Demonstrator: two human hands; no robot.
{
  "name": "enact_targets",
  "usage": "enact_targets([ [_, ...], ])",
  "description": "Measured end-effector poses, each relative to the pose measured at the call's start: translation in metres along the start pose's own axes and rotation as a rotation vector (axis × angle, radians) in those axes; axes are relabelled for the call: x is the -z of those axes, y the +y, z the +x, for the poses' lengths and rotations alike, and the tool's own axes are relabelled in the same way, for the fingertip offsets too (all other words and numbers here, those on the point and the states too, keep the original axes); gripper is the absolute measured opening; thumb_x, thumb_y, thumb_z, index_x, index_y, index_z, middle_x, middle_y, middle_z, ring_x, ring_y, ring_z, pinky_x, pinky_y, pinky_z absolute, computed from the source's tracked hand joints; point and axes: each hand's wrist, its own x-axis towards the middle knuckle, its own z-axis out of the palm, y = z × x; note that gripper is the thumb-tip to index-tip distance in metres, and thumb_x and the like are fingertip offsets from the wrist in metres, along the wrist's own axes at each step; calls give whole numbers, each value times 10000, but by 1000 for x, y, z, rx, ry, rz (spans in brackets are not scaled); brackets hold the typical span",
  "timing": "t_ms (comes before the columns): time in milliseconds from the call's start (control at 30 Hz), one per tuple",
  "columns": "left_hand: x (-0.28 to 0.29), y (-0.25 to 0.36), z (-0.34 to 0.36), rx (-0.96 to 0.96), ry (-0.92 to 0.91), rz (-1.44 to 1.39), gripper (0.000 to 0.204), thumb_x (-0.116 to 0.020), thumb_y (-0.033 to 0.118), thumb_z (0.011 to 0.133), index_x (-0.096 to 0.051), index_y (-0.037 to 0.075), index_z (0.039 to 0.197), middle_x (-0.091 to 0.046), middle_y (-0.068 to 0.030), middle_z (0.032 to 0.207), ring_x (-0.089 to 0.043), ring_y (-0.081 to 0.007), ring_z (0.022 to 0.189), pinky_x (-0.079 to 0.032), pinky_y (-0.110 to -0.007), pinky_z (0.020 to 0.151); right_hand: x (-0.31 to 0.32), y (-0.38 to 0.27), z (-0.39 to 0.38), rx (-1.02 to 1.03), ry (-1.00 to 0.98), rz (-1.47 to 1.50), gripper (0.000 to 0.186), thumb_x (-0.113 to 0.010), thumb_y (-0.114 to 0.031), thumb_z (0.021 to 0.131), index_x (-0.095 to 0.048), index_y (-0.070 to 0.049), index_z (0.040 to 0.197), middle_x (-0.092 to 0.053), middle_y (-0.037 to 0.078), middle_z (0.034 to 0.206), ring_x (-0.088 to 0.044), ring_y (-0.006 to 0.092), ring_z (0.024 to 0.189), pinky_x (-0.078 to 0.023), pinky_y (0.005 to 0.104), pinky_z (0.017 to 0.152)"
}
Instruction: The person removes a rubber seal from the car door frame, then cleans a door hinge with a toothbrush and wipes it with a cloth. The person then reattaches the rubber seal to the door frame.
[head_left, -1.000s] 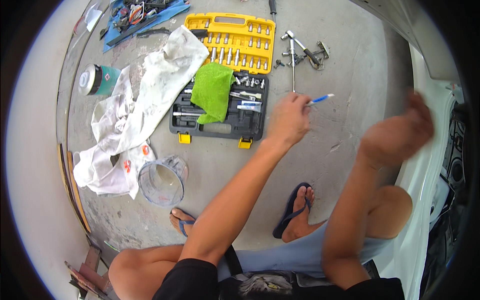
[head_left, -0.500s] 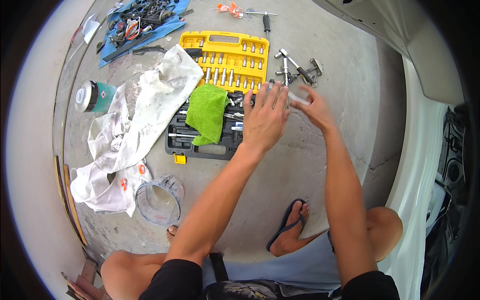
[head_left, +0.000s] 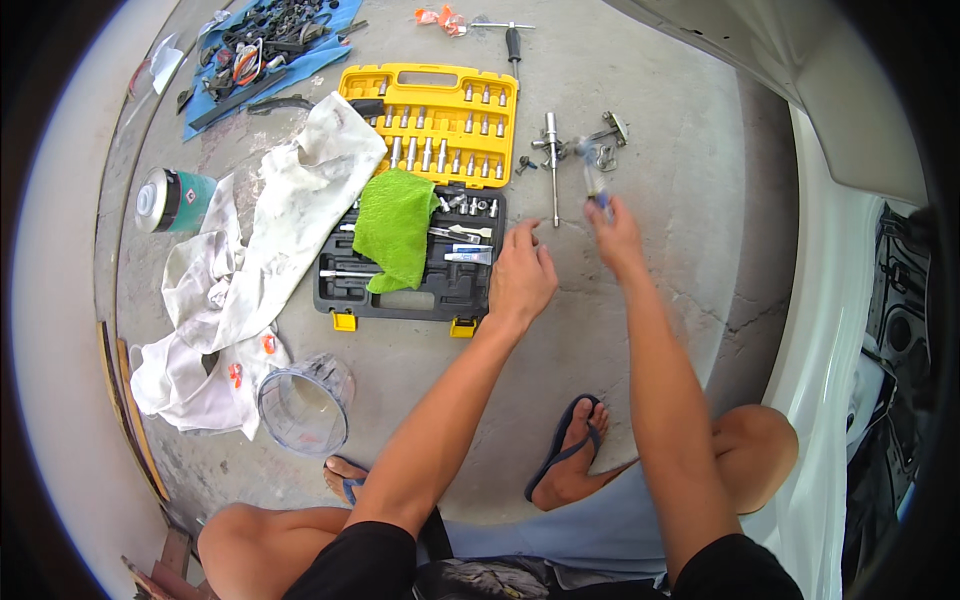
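My right hand is closed on a motion-blurred slim tool with a pale shaft and a bluish end. Its exact kind is smeared. Just left of it, my left hand hovers by the right edge of the socket set case, fingers loosely bent and apart, apparently holding nothing. The case lies spread out, with rows of sockets in its yellow lid and a black tray below. A green cloth drapes over the tray. Beyond my hands, a metal extension bar rests on the concrete.
Metal parts and small bolts lie past the bar. A T-handled tool is farther off. White rags, a can and a clear tub stand left. Black parts cover a blue cloth. A white car body borders the right.
Both hands have come back from the case's right edge and the left fingers have bent. The right hand now holds the blurred tool. The black-handled ratchet is no longer lying on the floor.
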Motion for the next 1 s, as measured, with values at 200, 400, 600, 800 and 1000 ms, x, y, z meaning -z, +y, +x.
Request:
enact_targets([
  [200,-21,0,19,9,63,-44,439,-545,111,945,-493,-47,1351,-591,-260,1284,-607,-414,1114,-471,-453,986,-6,9,3,-31,17,-159,388,-632,-402,939,-674,-114,1196,-704,231,984,-665,421,929,-499,466,773],
  [400,-23,-7,8,-95,-51,58,418,-555,116,938,-542,-36,1327,-544,-260,1371,-625,-398,1090,-485,-446,972,-17,-31,99,190,-1,-311,278,-614,-260,941,-682,-244,1209,-714,204,1003,-674,420,977,-526,483,803],
  [600,3,7,6,-52,-181,-128,421,-613,117,917,-545,1,1316,-564,-237,1336,-658,-373,1023,-508,-442,951,46,-39,129,229,214,-304,188,-651,-261,944,-709,-128,1064,-730,157,919,-697,346,796,-523,441,704],
  [800,-6,59,2,-370,308,-93,465,-721,182,892,-540,9,1285,-604,-164,1158,-656,-295,990,-520,-385,897,137,-59,61,125,-645,291,243,-615,-372,1013,-621,-131,987,-523,-61,674,-425,42,554,-314,231,506],
  [1000,4,10,-90,79,310,-392,280,-725,205,929,-564,10,1047,-562,-49,914,-604,-122,761,-552,-292,622,75,-103,-38,68,-907,23,299,-601,-304,1014,-593,-97,1230,-592,35,819,-530,117,699,-393,274,580],
])
